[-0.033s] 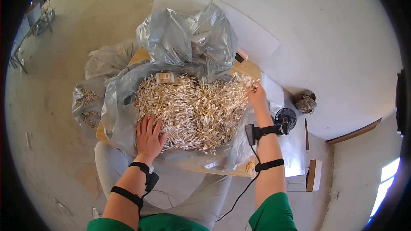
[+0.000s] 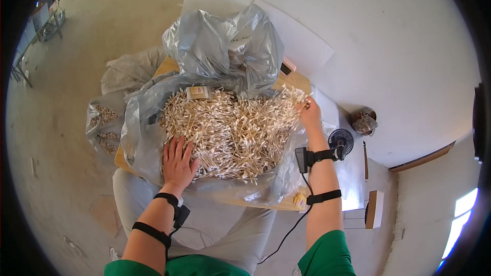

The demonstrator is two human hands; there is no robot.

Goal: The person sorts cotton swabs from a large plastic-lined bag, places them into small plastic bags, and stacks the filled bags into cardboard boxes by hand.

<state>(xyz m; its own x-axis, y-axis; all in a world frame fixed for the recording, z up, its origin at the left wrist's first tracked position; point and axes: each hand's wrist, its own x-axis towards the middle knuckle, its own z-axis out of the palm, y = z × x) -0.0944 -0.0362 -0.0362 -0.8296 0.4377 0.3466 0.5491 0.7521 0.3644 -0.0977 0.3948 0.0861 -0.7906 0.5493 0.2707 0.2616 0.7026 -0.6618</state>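
A large heap of cotton swabs (image 2: 230,133) with pale sticks and white tips lies in an opened clear plastic bag (image 2: 138,138). My left hand (image 2: 179,166) rests flat on the heap's near left corner, fingers spread. At the far right edge, my right hand (image 2: 311,115) has its fingers curled round a bunch of swabs (image 2: 292,97); its fingertips are partly hidden among them. A small packet (image 2: 198,92) with a yellow label sits on the heap's far left part.
Beneath the bag is a wooden table (image 2: 123,161). A grey plastic bag (image 2: 220,41) bulges at its far side, beside a pink-and-black box (image 2: 287,66). Smaller bags of swabs (image 2: 105,117) stand at the left. A black fan (image 2: 341,141) stands right, near the wall (image 2: 388,36).
My right hand has shifted slightly to the right, and the swabs at its fingers have moved with it. My left hand stays in place.
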